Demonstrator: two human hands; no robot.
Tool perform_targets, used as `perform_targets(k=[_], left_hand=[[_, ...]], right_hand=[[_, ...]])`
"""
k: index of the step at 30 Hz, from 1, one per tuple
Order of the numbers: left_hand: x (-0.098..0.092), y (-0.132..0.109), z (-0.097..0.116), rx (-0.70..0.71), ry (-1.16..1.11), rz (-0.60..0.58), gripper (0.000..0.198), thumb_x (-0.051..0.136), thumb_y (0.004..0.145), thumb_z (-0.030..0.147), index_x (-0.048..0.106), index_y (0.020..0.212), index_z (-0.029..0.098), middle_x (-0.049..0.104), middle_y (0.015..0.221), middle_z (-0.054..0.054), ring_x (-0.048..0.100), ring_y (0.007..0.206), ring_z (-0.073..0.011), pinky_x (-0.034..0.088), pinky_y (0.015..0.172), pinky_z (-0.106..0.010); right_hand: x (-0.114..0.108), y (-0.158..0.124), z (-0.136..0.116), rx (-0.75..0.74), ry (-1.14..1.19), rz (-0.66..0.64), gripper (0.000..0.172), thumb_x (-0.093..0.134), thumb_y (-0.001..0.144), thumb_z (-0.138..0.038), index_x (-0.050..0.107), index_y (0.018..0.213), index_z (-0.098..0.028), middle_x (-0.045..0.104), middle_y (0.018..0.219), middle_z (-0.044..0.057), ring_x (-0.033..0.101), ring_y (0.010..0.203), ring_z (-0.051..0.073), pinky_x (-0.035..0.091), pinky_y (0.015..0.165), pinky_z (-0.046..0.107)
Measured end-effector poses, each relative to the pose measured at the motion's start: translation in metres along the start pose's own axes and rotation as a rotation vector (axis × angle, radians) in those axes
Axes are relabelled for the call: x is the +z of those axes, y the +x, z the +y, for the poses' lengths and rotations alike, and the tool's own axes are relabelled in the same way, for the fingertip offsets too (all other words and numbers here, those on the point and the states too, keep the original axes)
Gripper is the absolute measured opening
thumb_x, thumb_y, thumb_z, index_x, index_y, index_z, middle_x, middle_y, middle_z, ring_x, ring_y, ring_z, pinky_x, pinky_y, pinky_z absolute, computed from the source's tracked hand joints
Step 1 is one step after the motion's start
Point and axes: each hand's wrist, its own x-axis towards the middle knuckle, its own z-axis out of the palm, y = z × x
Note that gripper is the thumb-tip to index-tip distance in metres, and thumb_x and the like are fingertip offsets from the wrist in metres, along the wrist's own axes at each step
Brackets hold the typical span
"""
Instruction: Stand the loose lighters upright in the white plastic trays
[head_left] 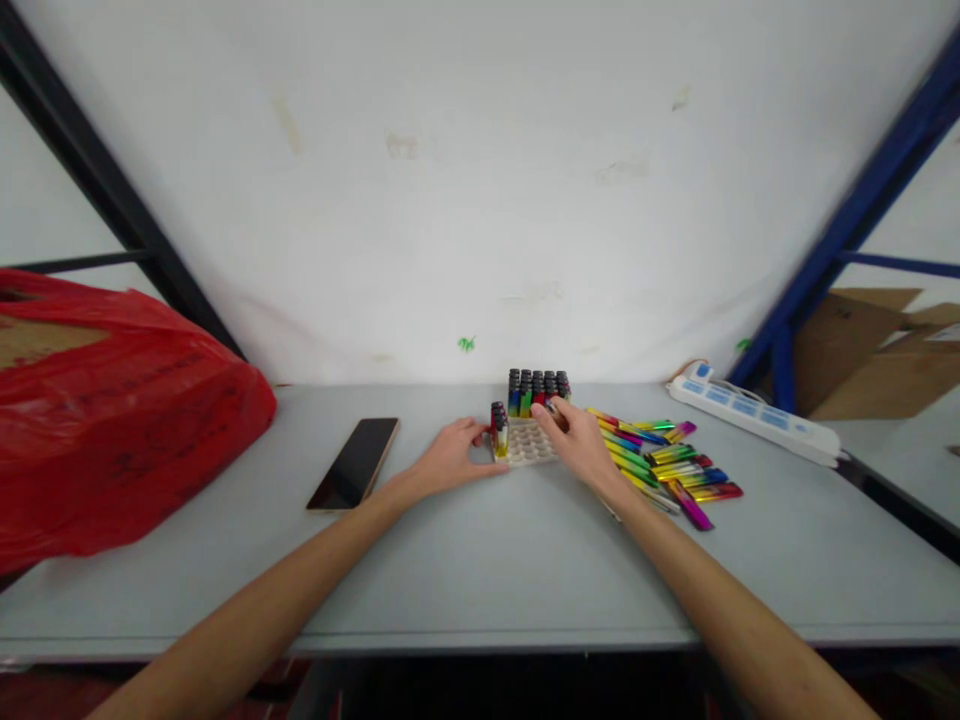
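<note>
Resting at the holed tray's point(531, 441) left edge in the head view, the left hand point(452, 457) has its grip open; the right hand's point(583, 440) grip seems closed on a mostly hidden lighter point(554, 405) over the tray. Loose lighters point(679, 468) lie rightward on the table point(465, 560), probably light, stiff, slick: best pinched mid-body.

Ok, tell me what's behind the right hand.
Upright black-topped multicoloured lighters and the pale tray with round holes show past the right hand; the tray's right edge is covered.
</note>
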Motion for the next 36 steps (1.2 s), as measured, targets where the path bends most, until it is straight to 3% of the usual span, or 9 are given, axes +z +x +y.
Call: perform_targets(k=[7,11,16,21,26,29,31,34,36], left_hand=[[0.002,0.0,-0.001,0.008,0.007,0.016,0.059,0.073,0.075,0.071,0.069,0.1,0.018,0.063,0.094,-0.006,0.061,0.085,-0.0242,0.048,0.078,-0.035],[0.003,0.0,-0.002,0.006,0.038,0.005,0.062,0.071,0.077,0.073,0.07,0.103,0.017,0.064,0.095,-0.008,0.061,0.086,-0.0256,0.049,0.078,-0.036],[0.004,0.0,-0.001,0.017,0.042,-0.007,0.061,0.07,0.08,0.072,0.069,0.109,0.018,0.064,0.099,-0.008,0.061,0.09,-0.026,0.049,0.08,-0.037],[0.005,0.0,-0.003,0.026,0.077,-0.006,0.056,0.07,0.081,0.071,0.067,0.099,0.019,0.065,0.097,-0.008,0.062,0.091,-0.0266,0.048,0.081,-0.036],[0.005,0.0,-0.002,0.033,0.077,-0.018,0.056,0.068,0.082,0.071,0.067,0.099,0.018,0.065,0.097,-0.009,0.062,0.09,-0.0268,0.048,0.081,-0.036],[0.002,0.0,0.0,0.024,0.088,-0.022,0.058,0.066,0.083,0.072,0.067,0.103,0.018,0.065,0.099,-0.009,0.062,0.091,-0.0274,0.049,0.083,-0.037],[-0.002,0.0,0.0,0.041,0.075,-0.046,0.058,0.066,0.084,0.071,0.067,0.106,0.017,0.064,0.101,-0.01,0.062,0.094,-0.0282,0.049,0.086,-0.038],[-0.01,0.0,-0.002,0.071,0.031,-0.087,0.057,0.067,0.083,0.068,0.068,0.109,0.018,0.064,0.103,-0.009,0.062,0.097,-0.0284,0.049,0.09,-0.038],[-0.016,-0.001,-0.004,0.079,0.014,-0.116,0.056,0.067,0.083,0.067,0.068,0.109,0.018,0.063,0.103,-0.009,0.062,0.098,-0.0281,0.049,0.091,-0.037]], right_hand=[[-0.007,-0.001,-0.005,-0.304,-0.152,-0.204,0.038,0.038,0.107,-0.047,0.052,0.082,-0.022,0.061,0.084,0.005,0.058,0.08,0.02,0.04,0.072,0.029],[-0.001,-0.003,-0.004,-0.218,-0.147,-0.292,0.041,0.039,0.108,-0.05,0.05,0.078,-0.023,0.061,0.068,0.001,0.057,0.064,0.018,0.036,0.063,0.028],[0.006,-0.006,-0.004,-0.18,-0.047,-0.325,0.037,0.043,0.107,-0.048,0.056,0.084,-0.022,0.073,0.08,0.004,0.065,0.072,0.019,0.042,0.068,0.027],[0.017,-0.008,-0.005,-0.287,-0.282,-0.397,0.03,0.047,0.107,-0.043,0.062,0.097,-0.019,0.073,0.09,0.01,0.067,0.082,0.023,0.044,0.072,0.031],[0.021,-0.004,-0.017,-0.354,-0.489,-0.338,0.034,0.051,0.105,-0.047,0.066,0.093,-0.019,0.074,0.092,0.012,0.068,0.085,0.025,0.043,0.079,0.033],[0.004,0.001,-0.017,-0.355,-0.484,-0.33,0.042,0.043,0.107,-0.049,0.066,0.089,-0.02,0.074,0.086,0.009,0.066,0.079,0.021,0.041,0.076,0.03],[-0.015,0.007,-0.006,-0.273,-0.496,-0.271,0.045,0.037,0.109,-0.049,0.066,0.09,-0.02,0.073,0.085,0.007,0.065,0.076,0.02,0.039,0.072,0.029],[-0.049,0.016,0.025,-0.078,-0.618,-0.167,0.039,0.041,0.108,-0.043,0.069,0.095,-0.019,0.073,0.088,0.01,0.066,0.079,0.021,0.041,0.073,0.03],[-0.07,0.019,0.05,0.044,-0.726,-0.198,0.028,0.05,0.104,-0.032,0.072,0.099,-0.016,0.074,0.096,0.013,0.068,0.09,0.024,0.044,0.08,0.031]])
